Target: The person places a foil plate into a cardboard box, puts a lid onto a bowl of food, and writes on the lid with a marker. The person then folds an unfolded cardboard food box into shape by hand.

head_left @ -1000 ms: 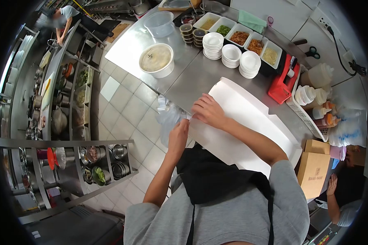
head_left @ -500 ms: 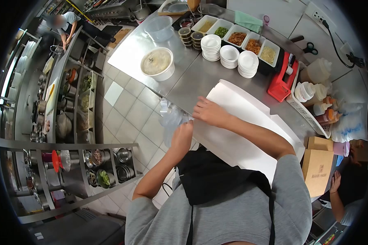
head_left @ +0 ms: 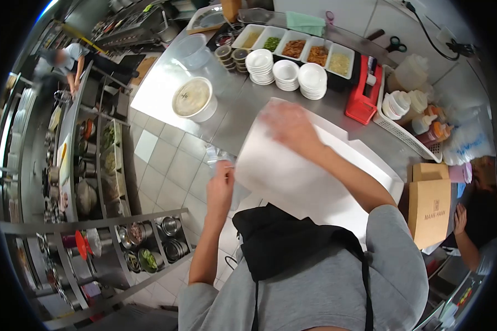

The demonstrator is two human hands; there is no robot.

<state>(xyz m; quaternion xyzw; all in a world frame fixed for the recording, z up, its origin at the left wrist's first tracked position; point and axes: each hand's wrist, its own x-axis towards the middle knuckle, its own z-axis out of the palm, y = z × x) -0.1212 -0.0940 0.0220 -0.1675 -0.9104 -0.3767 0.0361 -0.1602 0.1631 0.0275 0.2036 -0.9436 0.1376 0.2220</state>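
Note:
My left hand (head_left: 220, 182) is closed beside the steel counter's front edge, its fingers pinched on a clear plastic bag (head_left: 239, 194). The bag hangs partly behind this hand, against the counter edge. My right hand (head_left: 292, 128) is over the left part of a large white cardboard piece (head_left: 320, 171) with a notched, raised rim. Motion smears its fingers, so their grip and any contact with the cardboard cannot be made out. The cardboard lies on the counter in front of my body and reaches past its edge.
A lidded white tub (head_left: 194, 99) stands on the steel counter (head_left: 232, 107). Stacked white dishes (head_left: 286, 74), food trays (head_left: 294, 48), a red dispenser (head_left: 364, 94) and a bottle basket (head_left: 411, 138) line the back. A brown box (head_left: 429, 212) is at right, near another person's hand (head_left: 460, 219).
My left hand has moved left and slightly down, away from my right hand. My right hand has shifted right and up over the cardboard. The camera view has also shifted.

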